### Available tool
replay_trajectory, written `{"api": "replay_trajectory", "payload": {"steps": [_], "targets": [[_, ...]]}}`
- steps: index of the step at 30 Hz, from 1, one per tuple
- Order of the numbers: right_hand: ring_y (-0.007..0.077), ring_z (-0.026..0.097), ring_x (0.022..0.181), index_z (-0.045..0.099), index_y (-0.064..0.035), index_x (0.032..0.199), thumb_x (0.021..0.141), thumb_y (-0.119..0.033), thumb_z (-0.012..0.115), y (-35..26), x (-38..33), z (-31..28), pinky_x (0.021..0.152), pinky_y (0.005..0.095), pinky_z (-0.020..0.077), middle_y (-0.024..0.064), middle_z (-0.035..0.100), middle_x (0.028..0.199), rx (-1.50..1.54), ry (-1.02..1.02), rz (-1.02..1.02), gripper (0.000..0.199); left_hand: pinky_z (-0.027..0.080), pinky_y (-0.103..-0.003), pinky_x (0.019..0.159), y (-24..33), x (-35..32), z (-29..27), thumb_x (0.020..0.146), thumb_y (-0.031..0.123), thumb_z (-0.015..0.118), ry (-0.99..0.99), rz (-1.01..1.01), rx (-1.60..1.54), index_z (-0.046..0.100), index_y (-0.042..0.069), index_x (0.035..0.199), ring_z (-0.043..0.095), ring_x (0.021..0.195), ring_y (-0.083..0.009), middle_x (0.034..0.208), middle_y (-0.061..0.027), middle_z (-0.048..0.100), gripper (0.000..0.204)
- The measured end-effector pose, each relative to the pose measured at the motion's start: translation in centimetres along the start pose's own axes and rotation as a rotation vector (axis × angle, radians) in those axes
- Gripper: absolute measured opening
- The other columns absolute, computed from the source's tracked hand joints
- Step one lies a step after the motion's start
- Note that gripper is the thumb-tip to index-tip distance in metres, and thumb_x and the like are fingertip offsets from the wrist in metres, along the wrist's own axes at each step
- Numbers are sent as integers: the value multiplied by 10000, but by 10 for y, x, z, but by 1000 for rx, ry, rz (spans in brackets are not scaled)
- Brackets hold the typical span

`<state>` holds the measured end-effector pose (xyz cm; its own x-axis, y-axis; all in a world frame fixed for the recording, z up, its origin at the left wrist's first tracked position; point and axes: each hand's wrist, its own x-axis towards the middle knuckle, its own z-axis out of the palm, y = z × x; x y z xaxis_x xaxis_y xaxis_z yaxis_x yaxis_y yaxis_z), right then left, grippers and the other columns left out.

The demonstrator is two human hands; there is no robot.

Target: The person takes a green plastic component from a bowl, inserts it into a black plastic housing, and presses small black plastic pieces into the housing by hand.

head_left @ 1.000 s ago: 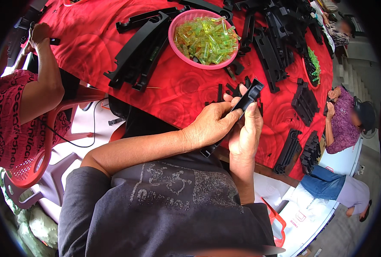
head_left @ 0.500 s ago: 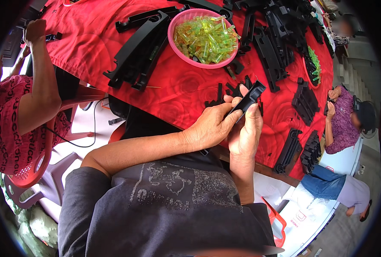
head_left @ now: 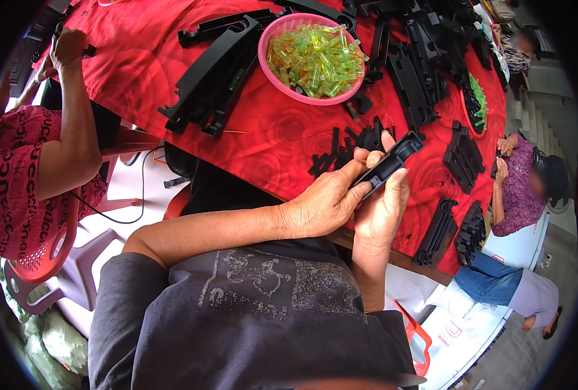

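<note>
Both hands meet just near of the table's near edge, clamped on one small black plastic part (head_left: 389,162). Left hand (head_left: 324,203) comes in from the left w/ fingers curled round the part's lower end, thumb on top; right hand (head_left: 381,209) comes up from below, cupping it from the right side, fingertips up along its length. Part tilts up & right, its far end poking out past the fingers over the red tablecloth (head_left: 146,78). Just far of the hands, a small heap of loose black pieces (head_left: 347,146) lies on the cloth. Further off, centre, a pink bowl (head_left: 270,73) full of clear yellow-green bits (head_left: 315,60). Left of the bowl, touching or nearly so, a stack of long curved black parts (head_left: 211,78). More black parts (head_left: 425,52) piled far right; two short stacks (head_left: 461,153) & (head_left: 454,227) sit at the right edge of the table. A 2nd bowl of green bits (head_left: 476,104) shows far right, mostly hidden. Another person in a red patterned top (head_left: 12,175) sits at left, one arm raised to the table, on a pink plastic chair (head_left: 48,260). A 3rd person in purple (head_left: 516,195) sits at right.
</note>
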<state>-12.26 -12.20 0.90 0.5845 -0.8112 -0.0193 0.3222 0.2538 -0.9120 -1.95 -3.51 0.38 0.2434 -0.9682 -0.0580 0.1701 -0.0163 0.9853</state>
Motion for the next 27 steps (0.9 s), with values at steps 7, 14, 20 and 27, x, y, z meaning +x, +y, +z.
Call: {"api": "replay_trajectory", "payload": {"steps": [7, 14, 20, 27], "targets": [[274, 632, 1066, 425, 68, 1434, 1012, -431, 553, -1, -3, 1, 1022, 432, 474, 89, 649, 1006, 70, -3, -13, 666, 527, -487, 734, 8, -1, -2, 1013, 152, 511, -54, -49, -13, 483, -23, 1252, 660, 894, -463, 912, -276, 642, 298], [279, 631, 1066, 430, 69, 1431, 996, -452, 570, -1, -5, 0, 1031, 442, 467, 92, 649, 1005, 63, 9, -16, 693, 509, -506, 707, 13, -3, -2, 995, 135, 530, -48, -63, -1, 491, -29, 1190, 651, 870, -472, 874, -287, 632, 258], [280, 632, 1079, 434, 55, 1433, 989, -472, 574, -2, -6, 1, 1022, 428, 477, 78, 646, 1015, 53, 1, -18, 703, 506, -494, 680, 14, -1, 0, 997, 166, 533, -16, -57, -21, 519, -38, 1131, 654, 821, -463, 822, -281, 625, 245], [271, 624, 1116, 441, 31, 1439, 998, -477, 555, 1, -9, 6, 1012, 418, 490, 61, 646, 1019, 35, 15, 0, 683, 497, -325, 541, 7, 4, -1, 1046, 242, 503, -24, -83, -20, 559, -29, 1116, 636, 585, -167, 663, -94, 613, 286]]}}
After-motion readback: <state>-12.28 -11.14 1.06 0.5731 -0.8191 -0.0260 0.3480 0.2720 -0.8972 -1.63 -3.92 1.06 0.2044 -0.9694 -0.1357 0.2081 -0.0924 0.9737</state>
